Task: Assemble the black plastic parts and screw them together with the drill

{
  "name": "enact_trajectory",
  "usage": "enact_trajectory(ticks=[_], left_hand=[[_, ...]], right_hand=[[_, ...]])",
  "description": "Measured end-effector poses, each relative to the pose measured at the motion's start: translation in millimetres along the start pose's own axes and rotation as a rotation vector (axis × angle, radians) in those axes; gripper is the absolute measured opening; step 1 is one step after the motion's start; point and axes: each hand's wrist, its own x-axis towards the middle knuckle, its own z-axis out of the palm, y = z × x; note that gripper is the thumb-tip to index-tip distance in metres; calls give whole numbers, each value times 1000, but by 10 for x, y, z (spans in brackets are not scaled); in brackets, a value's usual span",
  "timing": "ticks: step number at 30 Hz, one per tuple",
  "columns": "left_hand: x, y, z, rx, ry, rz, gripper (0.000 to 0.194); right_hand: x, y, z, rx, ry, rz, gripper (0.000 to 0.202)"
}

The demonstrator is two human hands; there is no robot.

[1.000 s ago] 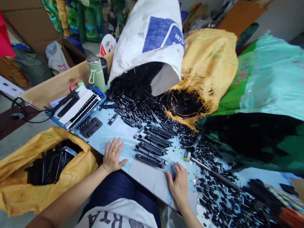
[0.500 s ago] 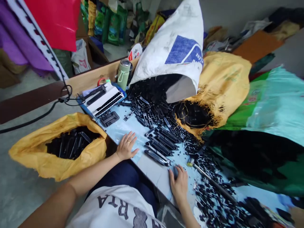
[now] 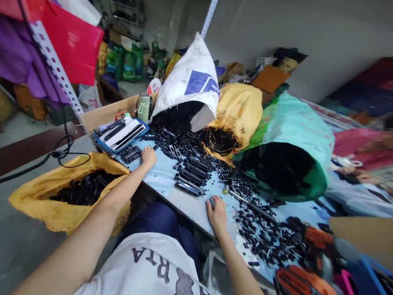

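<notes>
My left hand reaches to the far left of the blue-covered bench, fingers curled down beside a flat black rectangular frame. What its fingertips close on, if anything, is hidden. My right hand rests near the front edge, thumb and fingers apart, with a small dark patch between them that I cannot make out. Just beyond it lies a row of several long black parts. Loose small black pieces are heaped behind the row.
Open sacks stand along the back: white, yellow and green. A metal rod lies among small parts. Another yellow sack of black parts sits at left. Orange-and-black tools occupy the near right.
My left hand has moved forward from the bench's front edge to the black frame, its fingers now curled. My right hand stays by the row of parts. The camera view has shifted right.
</notes>
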Motion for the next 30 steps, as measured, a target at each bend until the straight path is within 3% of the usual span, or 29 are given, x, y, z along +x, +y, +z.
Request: enact_trajectory(ticks=[3,5,7,9,12,14,17,20,22,25,27,30], left_hand=[[18,41,-14,10,25,39,26],[-63,82,-16,-78,118,104,27],[-238,161,8,-263,242,221,28],[-505,292,68,-442,260,407,28],[-988,555,206,-438,-16,772,26],[-1262,715,298,-306,-176,905,24],[-1484,856,398,-233,-269,951,20],[-1508,906,434,-180,-327,954,19],[-1482,927,432,-103,-408,934,19],[-1449,963,420,-17,-507,880,16],[-1433,991,420,-25,-503,847,15],[-1398,1048,439,-36,-470,814,12]], right_hand=[[19,25,-25,51,0,30,38],[126,59,-47,106,11,14,34],[366,93,-65,156,38,-14,31],[758,105,-56,199,62,-39,30],[1559,58,66,299,12,-25,30],[2133,-3,234,383,-80,134,29],[2869,-90,556,412,-116,403,29],[3320,-138,837,423,-100,529,31],[3434,-138,930,452,-97,587,33],[3315,-67,863,516,-91,654,38],[3049,21,684,560,-98,683,42],[2412,170,283,684,-110,685,49]])
